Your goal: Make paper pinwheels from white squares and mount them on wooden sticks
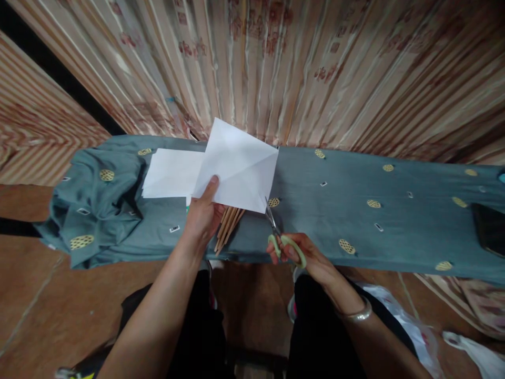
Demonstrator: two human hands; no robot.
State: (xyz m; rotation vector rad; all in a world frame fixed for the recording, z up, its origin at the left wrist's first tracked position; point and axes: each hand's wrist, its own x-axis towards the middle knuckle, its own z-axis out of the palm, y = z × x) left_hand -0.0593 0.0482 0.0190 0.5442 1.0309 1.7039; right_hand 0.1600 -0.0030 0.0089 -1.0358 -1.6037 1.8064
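Note:
My left hand (205, 213) grips a white sheet of paper (239, 163) at its lower left corner, thumb on top. A faint diagonal crease runs across the sheet. Green-handled scissors (273, 221) are in my right hand (294, 248), fingers through the loops. The blades point up and lie at the paper's lower right corner, slightly apart. Under the held sheet, a bundle of brown wooden pencils (229, 227) partly shows on the cloth. To the left lies a stack of white paper (173, 173), its right side hidden behind the held sheet.
A narrow bench covered with grey-green pineapple-print cloth (414, 226) runs across the view, the cloth bunched at left (106, 184). A dark phone (489, 229) lies at the right end. Behind hangs a pleated patterned curtain (300, 79). A clear plastic bag (406, 316) is on the floor.

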